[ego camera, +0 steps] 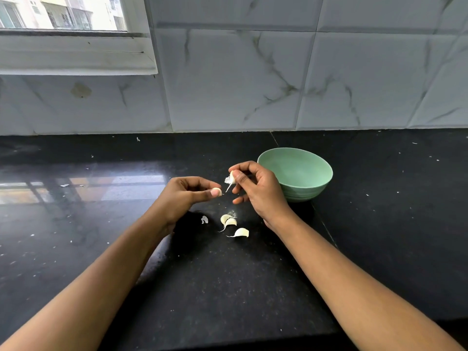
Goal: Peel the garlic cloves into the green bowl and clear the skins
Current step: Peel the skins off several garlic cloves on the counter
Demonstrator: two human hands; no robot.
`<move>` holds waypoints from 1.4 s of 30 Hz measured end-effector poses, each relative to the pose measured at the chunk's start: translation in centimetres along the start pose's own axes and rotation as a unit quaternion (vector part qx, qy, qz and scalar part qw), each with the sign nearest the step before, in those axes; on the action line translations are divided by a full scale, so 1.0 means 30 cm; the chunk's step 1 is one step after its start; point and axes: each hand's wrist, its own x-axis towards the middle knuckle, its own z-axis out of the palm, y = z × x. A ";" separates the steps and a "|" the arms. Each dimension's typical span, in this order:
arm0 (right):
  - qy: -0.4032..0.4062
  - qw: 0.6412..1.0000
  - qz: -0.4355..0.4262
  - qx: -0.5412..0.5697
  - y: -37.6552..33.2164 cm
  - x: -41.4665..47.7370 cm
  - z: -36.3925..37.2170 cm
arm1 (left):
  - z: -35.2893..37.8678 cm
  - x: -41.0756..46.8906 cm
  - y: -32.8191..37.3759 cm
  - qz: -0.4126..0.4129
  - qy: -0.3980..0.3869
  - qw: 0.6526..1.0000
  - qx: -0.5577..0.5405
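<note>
My right hand [255,191] pinches a garlic clove [230,179] between thumb and forefinger; its white skin is partly torn and a thin tail hangs down. My left hand [187,196] is just left of it, fingers curled, with thumb and fingertips pressed together on what looks like a tiny sliver of skin [222,194]. Below the hands, three unpeeled cloves [231,222] lie close together on the black counter. A loose piece of skin [204,219] lies to their left. The green bowl [304,191] stands upright just behind my right hand, and nothing shows inside it.
The black stone counter [101,224] is dotted with small white flecks, and its front edge runs along the bottom of the view. A marble-tiled wall [253,84] rises behind the bowl. A window sill [76,57] juts out at the upper left.
</note>
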 end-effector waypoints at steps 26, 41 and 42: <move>-0.072 0.995 0.028 0.066 -0.012 -0.015 0.005 | 0.018 0.003 -0.016 0.091 0.005 0.995 -0.030; -0.114 0.988 0.046 0.093 -0.049 -0.025 -0.021 | 0.035 -0.005 -0.025 0.078 0.009 0.994 -0.072; -0.114 0.987 0.050 0.099 -0.048 -0.025 -0.021 | 0.034 -0.008 -0.023 0.092 0.010 0.994 -0.060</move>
